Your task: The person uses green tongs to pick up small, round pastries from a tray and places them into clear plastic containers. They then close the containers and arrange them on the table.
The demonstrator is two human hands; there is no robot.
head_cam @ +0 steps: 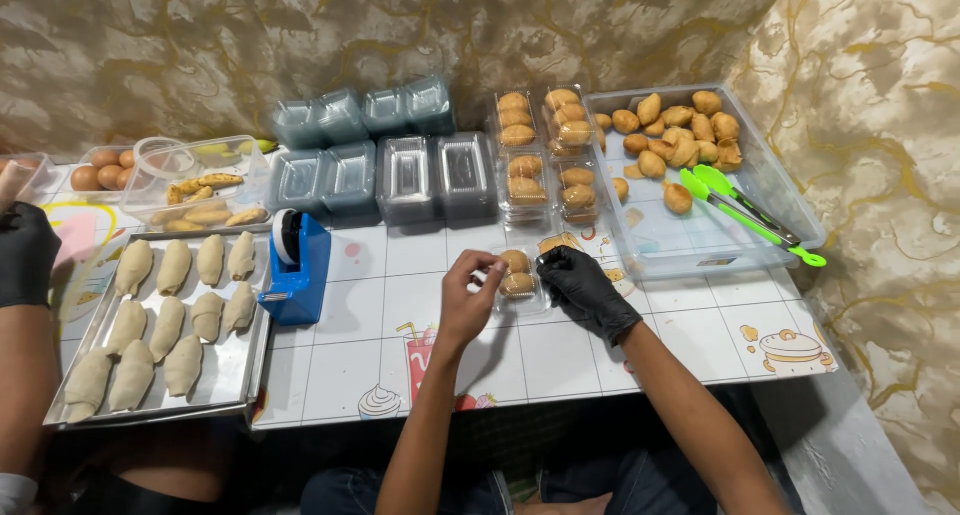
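A small clear plastic clamshell box (519,283) with two golden fried pastries inside sits on the white tiled table (380,320), just in front of me. My bare left hand (470,297) touches its left edge, fingers curled over the lid. My right hand (577,280), in a black glove, presses on its right edge. Both hands hold the box between them.
A blue tape dispenser (297,267) stands to the left, beside a metal tray (235,370) of raw dough pieces. Filled boxes (545,155) and empty clamshells (400,170) line the back. A clear tub (700,240) holds fried pastries and green tongs (745,213). Another person's gloved hand (25,250) is far left.
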